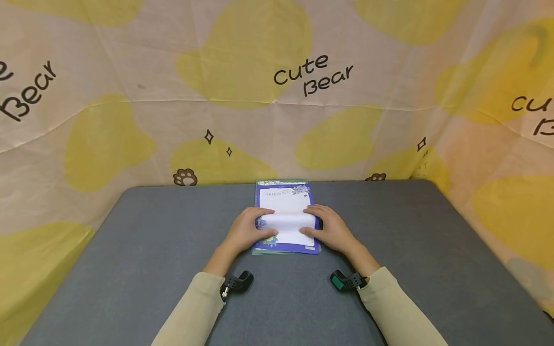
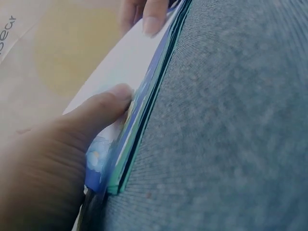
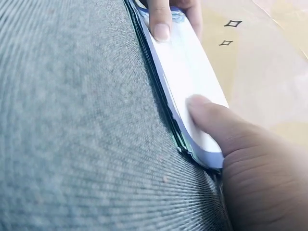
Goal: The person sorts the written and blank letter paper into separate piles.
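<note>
A sheet of letter paper [image 1: 287, 238] with a purple-blue floral border and faint handwriting near its top lies on a stack of green-edged sheets [image 2: 124, 171]. Its middle is bowed up in a low crosswise ridge. My left hand [image 1: 248, 228] holds the sheet's left side, thumb on the lower part and fingertips on the upper. Mirroring it, my right hand [image 1: 331, 228] holds the right side, its thumb [image 3: 211, 118] flat on the white face. Both wrist views show the stack edge-on; the fingers beyond the paper are partly hidden.
The stack rests on a grey cloth-covered table [image 1: 151, 250], close to its far edge. Behind hangs a pale curtain [image 1: 242, 57] with yellow patches and printed lettering. Black wrist-worn devices [image 1: 240, 282] sit on both wrists, at the ends of the beige sleeves [image 1: 190, 312].
</note>
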Demonstrator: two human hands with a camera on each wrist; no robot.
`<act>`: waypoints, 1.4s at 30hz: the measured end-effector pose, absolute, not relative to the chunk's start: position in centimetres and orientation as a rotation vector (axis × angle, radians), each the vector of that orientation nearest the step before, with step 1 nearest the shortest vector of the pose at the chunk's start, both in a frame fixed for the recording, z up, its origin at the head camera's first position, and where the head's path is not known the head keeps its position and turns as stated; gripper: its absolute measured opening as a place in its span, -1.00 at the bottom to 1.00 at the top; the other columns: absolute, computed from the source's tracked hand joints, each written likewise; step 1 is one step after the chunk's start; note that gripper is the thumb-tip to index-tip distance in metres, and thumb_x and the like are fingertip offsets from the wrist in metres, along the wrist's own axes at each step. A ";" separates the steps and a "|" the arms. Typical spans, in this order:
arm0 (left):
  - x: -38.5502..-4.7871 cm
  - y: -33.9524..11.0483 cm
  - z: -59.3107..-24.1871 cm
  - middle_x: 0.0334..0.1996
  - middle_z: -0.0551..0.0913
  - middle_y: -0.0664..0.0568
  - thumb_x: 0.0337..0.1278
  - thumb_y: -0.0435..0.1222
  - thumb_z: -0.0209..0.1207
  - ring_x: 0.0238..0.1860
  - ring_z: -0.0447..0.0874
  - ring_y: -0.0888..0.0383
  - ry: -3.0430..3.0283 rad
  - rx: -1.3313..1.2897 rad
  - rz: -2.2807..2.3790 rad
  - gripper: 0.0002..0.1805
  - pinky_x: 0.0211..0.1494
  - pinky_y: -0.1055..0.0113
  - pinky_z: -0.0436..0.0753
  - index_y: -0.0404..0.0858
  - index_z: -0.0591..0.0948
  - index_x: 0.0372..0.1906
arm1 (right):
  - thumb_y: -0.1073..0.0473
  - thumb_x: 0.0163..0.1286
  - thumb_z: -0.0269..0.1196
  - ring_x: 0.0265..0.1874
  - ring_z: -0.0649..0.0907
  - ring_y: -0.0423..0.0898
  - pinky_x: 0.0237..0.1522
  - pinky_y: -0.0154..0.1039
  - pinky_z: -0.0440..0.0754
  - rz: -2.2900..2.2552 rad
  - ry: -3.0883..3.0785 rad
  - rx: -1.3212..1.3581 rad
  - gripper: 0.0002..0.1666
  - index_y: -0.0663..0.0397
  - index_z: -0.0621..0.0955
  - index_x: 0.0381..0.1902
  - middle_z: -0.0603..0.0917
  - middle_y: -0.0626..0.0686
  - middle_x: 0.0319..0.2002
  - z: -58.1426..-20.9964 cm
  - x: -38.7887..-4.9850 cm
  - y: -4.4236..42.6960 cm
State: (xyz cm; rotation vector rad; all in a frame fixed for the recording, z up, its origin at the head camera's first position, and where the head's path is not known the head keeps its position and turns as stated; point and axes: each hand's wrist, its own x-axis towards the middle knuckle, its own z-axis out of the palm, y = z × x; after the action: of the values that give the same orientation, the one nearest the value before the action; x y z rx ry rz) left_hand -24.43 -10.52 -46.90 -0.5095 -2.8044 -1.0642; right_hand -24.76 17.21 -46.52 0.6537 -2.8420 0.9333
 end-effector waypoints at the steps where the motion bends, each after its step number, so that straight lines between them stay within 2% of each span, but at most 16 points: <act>1: -24.4 -10.5 -46.9 0.21 0.68 0.03 -0.03 0.04 0.50 0.28 0.57 -0.01 -2.793 -0.505 -1.065 -0.39 0.39 -0.03 0.51 0.00 0.68 0.20 | -0.17 0.30 0.40 0.45 0.43 0.21 0.44 0.30 0.34 0.958 -2.820 0.638 -0.30 0.00 0.58 0.31 0.51 0.16 0.41 -46.5 -24.8 17.2; 5: -24.3 -10.5 -46.7 0.17 0.71 0.03 -0.02 -0.01 0.51 0.24 0.61 -0.02 -2.746 -0.497 -1.075 -0.44 0.34 -0.04 0.55 0.01 0.71 0.16 | -0.14 0.39 0.32 0.40 0.48 0.20 0.41 0.25 0.41 1.066 -2.711 0.489 -0.35 0.05 0.57 0.32 0.52 0.19 0.38 -46.6 -25.0 17.2; 8: -24.3 -10.5 -46.5 0.17 0.72 0.02 -0.02 -0.04 0.51 0.25 0.61 -0.03 -2.717 -0.493 -1.088 -0.45 0.34 -0.06 0.55 0.00 0.71 0.15 | -0.14 0.44 0.28 0.22 0.61 0.15 0.29 0.16 0.55 1.176 -2.619 0.342 -0.38 0.05 0.56 0.32 0.63 0.20 0.21 -46.5 -25.1 17.2; 11: -24.2 -10.4 -46.5 0.17 0.72 0.02 -0.02 -0.05 0.52 0.27 0.61 -0.04 -2.693 -0.501 -1.088 -0.46 0.35 -0.06 0.54 0.00 0.71 0.15 | -0.12 0.45 0.27 -0.02 0.69 0.07 0.08 0.03 0.64 1.249 -2.564 0.279 -0.44 0.02 0.59 0.29 0.73 0.16 0.01 -46.5 -25.0 17.2; 14: -24.2 -10.3 -46.5 0.18 0.71 0.02 -0.03 -0.06 0.52 0.27 0.61 -0.03 -2.662 -0.516 -1.092 -0.45 0.36 -0.06 0.54 -0.01 0.71 0.15 | -0.11 0.46 0.27 -0.09 0.72 0.03 -0.01 -0.04 0.65 1.301 -2.538 0.276 -0.49 -0.02 0.62 0.25 0.77 0.14 -0.06 -46.5 -24.9 17.2; 22: -23.9 -9.8 -46.4 0.19 0.70 0.01 -0.03 -0.09 0.53 0.29 0.60 -0.03 -2.597 -0.632 -1.101 -0.42 0.39 -0.03 0.54 -0.07 0.69 0.18 | -0.07 0.47 0.27 0.13 0.69 0.08 0.17 0.05 0.65 1.494 -2.504 0.227 -0.57 -0.04 0.68 0.19 0.71 0.12 0.17 -46.2 -24.8 16.9; 23: -23.9 -9.8 -46.4 0.19 0.70 0.02 -0.04 -0.10 0.53 0.30 0.59 -0.03 -2.593 -0.640 -1.103 -0.41 0.39 -0.03 0.53 -0.07 0.69 0.18 | -0.05 0.46 0.27 0.08 0.70 0.10 0.15 0.05 0.64 1.516 -2.499 0.226 -0.57 -0.02 0.67 0.19 0.70 0.12 0.19 -46.2 -24.8 16.9; 27: -24.0 -9.7 -46.4 0.23 0.68 0.02 -0.04 -0.11 0.54 0.34 0.56 -0.02 -2.585 -0.658 -1.103 -0.39 0.44 -0.03 0.49 -0.09 0.68 0.20 | 0.02 0.45 0.30 0.14 0.69 0.05 0.21 -0.05 0.66 1.609 -2.478 0.237 -0.54 0.03 0.65 0.24 0.66 0.10 0.26 -46.2 -24.9 16.9; 34: -23.9 -9.6 -46.3 0.40 0.50 -0.14 0.01 -0.23 0.51 0.45 0.42 -0.17 -2.546 -0.619 -1.175 -0.46 0.47 -0.10 0.43 -0.23 0.69 0.15 | 0.18 0.41 0.33 -0.09 0.79 -0.02 -0.10 -0.43 0.70 1.741 -2.485 0.174 -0.51 -0.02 0.62 0.29 0.57 0.14 0.36 -46.3 -25.1 17.0; 39: -24.2 -9.5 -46.5 0.50 0.33 -0.22 0.10 -0.29 0.45 0.47 0.38 -0.21 -2.490 -0.368 -1.403 -0.46 0.38 0.00 0.55 -0.27 0.64 0.22 | 0.23 0.42 0.31 -0.16 0.80 -0.13 -0.17 -0.48 0.69 1.793 -2.452 0.166 -0.50 0.02 0.60 0.30 0.56 0.18 0.36 -46.2 -25.1 17.1; 42: -24.2 -9.6 -46.5 0.43 0.44 -0.19 0.21 -0.25 0.39 0.40 0.49 -0.14 -2.464 -0.255 -1.537 -0.47 0.31 0.08 0.62 -0.22 0.60 0.28 | 0.24 0.42 0.32 -0.30 0.79 -0.23 -0.22 -0.49 0.68 1.837 -2.416 0.156 -0.50 0.04 0.60 0.30 0.56 0.20 0.35 -46.2 -25.1 17.1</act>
State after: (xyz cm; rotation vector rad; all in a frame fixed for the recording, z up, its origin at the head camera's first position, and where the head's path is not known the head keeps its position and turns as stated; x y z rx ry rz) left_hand -24.20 -9.57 -46.53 -0.2546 -2.4641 -1.5369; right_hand -25.09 17.09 -46.16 0.1563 -2.4156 1.8368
